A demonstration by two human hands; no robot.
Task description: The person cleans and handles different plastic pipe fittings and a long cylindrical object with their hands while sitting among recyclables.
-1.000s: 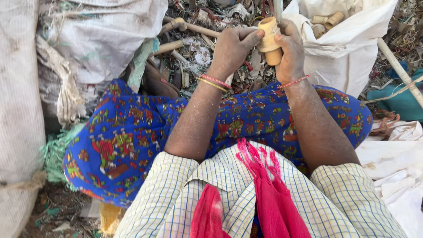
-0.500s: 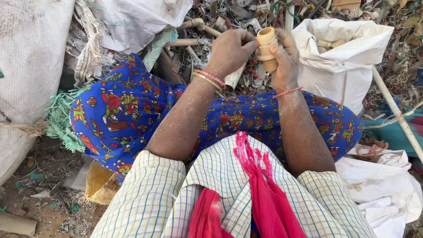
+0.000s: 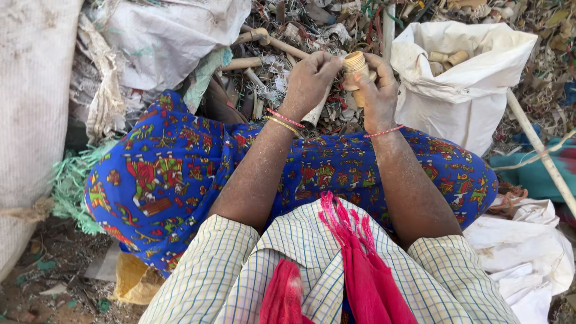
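At the far left stands a large grey woven plastic sack [image 3: 30,120], and just right of it a crumpled white woven sack [image 3: 168,36] lies against a heap of mixed scrap and plastic shreds [image 3: 300,30] on the ground. Frayed green plastic strands [image 3: 69,186] spill out below the sacks, beside the person's knee in blue patterned cloth [image 3: 162,174]. Further right, beyond the lap, the left hand [image 3: 309,78] is curled, its fingers [image 3: 327,60] bunched together and touching the left side of a short tan threaded plastic pipe fitting [image 3: 355,66], which is held upright above the scrap, in the middle far part of the scene. Red and gold bangles [image 3: 285,122] circle the left wrist. The right hand [image 3: 378,90] wraps the fitting from the right, its fingers closed around the lower part so that only the threaded top shows. A thin red thread band [image 3: 384,132] sits on the right wrist. Near the camera hang a checked cream shirt [image 3: 240,276] and a red scarf [image 3: 354,264]. To the right an open white sack [image 3: 468,90] holds more tan fittings [image 3: 447,58], and a pale stick [image 3: 540,150] slants past it at the far right
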